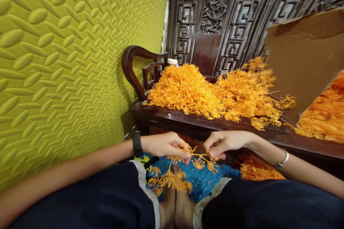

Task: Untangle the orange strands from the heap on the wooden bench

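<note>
Between my two hands, above my lap, is an orange artificial flower sprig (pixel 172 181) with thin stems and frilly blossoms. My left hand (pixel 168 146) pinches its stem, and the larger cluster hangs below those fingers. On the other side my right hand (pixel 227 141) has its thumb and fingers closed on the sprig's right end, where small blossoms dangle. Its exact fingertip contact is partly hidden. Just beyond both hands, a large heap of similar orange sprigs (pixel 188 93) lies on the dark wooden bench (pixel 172 114).
A yellow embossed wall (pixel 67 61) rises at the left, beside the curved armrest (pixel 129 64). A white-lidded jar (pixel 172 62) stands behind the heap. At right, a cardboard sheet (pixel 303 57) leans near more orange pieces (pixel 325 114). A blue mat (pixel 204 177) lies under my feet.
</note>
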The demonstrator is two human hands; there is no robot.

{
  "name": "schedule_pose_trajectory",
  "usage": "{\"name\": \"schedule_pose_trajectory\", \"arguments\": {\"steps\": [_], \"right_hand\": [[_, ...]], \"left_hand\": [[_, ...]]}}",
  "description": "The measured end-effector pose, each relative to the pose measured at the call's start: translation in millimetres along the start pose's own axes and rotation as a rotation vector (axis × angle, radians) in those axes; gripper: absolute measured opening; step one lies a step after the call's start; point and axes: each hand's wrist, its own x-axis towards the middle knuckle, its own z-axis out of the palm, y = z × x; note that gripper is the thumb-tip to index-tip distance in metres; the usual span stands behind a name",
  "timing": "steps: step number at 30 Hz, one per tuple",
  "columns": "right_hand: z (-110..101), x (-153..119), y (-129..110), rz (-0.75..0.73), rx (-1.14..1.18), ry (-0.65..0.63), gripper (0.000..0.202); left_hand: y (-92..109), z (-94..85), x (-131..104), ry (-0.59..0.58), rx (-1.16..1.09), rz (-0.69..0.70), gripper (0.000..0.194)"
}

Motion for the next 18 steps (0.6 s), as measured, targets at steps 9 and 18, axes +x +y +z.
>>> {"name": "schedule_pose_trajectory", "arguments": {"steps": [9,18], "right_hand": [[-3.6,-5.4,1.2,0.018,-0.073,0.006,0.040],[-6.4,-9.2,-1.1,-0.043,-0.130,0.055,0.041]], "left_hand": [[6.0,2.1,3.3,0.013,0.004,0.012,0.024],[15.9,2.5,5.2,0.023,0.005,0.018,0.029]]}}
